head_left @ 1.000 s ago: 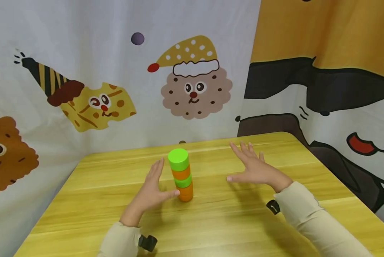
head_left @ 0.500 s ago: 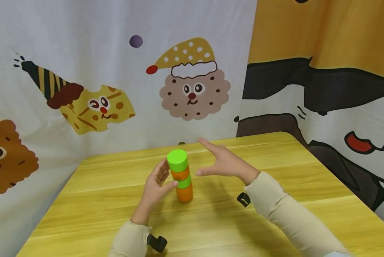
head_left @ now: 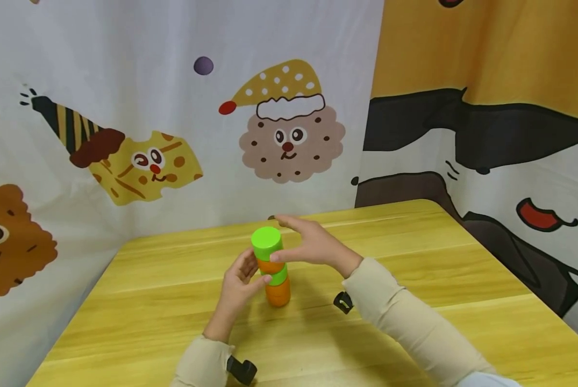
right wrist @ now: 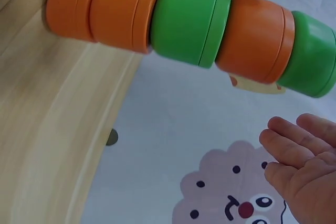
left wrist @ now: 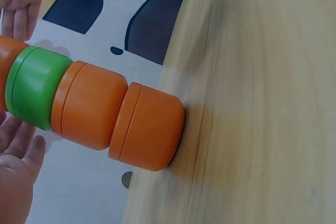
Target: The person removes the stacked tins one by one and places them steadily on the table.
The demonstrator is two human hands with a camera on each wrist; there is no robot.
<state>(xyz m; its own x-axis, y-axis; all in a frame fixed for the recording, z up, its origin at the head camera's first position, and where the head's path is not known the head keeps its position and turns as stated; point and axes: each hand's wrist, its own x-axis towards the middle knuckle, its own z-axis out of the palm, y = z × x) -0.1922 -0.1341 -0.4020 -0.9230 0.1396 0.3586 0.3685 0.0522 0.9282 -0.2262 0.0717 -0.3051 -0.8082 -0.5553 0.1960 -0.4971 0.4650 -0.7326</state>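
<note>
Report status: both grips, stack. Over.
Left grip and right grip open, either side of five-piece stack, contact unclear. Stack upright on table. No obstruction visible.

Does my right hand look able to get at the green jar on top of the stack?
Probably yes: the right hand is open close beside the top green jar, with nothing visible between them, and the left hand sits lower.

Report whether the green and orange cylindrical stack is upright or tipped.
Upright: the green and orange cylindrical stack stands on the yellow wood-grain table, green piece uppermost.
</note>
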